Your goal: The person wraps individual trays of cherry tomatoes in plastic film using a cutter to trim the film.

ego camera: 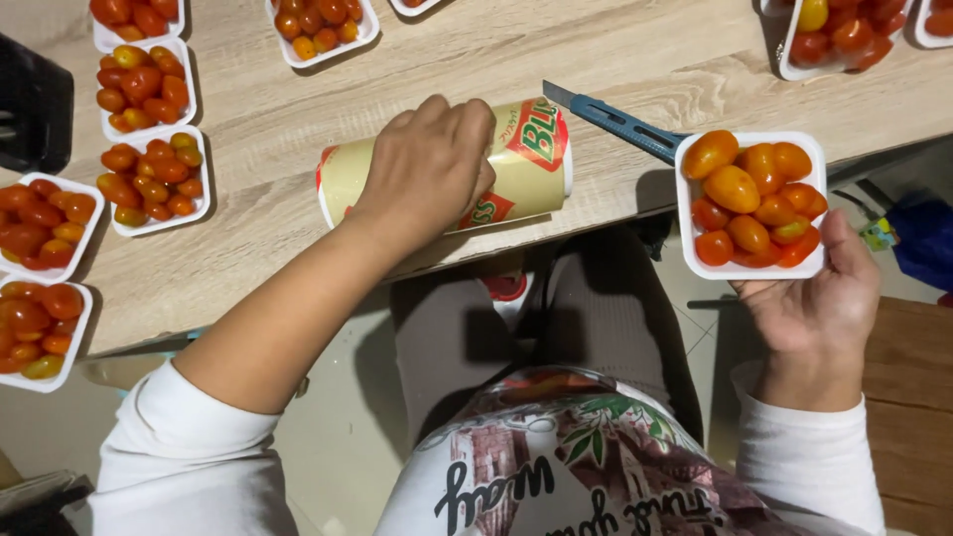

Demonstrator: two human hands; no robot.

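Left hand [429,164] grasps a glossy roll [447,174] lying crosswise on the wood-grain worktop [298,119]. Right hand [814,298] holds a square white tray [751,203] of oval tomatoes

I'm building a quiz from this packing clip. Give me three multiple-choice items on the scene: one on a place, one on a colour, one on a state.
1. Where does the utility knife lie?
A. on the table between the roll and the held tray
B. on the floor
C. inside a tray

2. What colour is the knife's handle?
A. red
B. blue
C. white

3. What is the right hand doing?
A. resting flat on the table
B. gripping the knife
C. holding a white tray of cherry tomatoes at the table edge

Answers:
1. A, it lies on the wooden table right of the cream-coloured roll, which is under the left hand.
2. B, the handle shows blue.
3. C, the fingers cup the tray from below.
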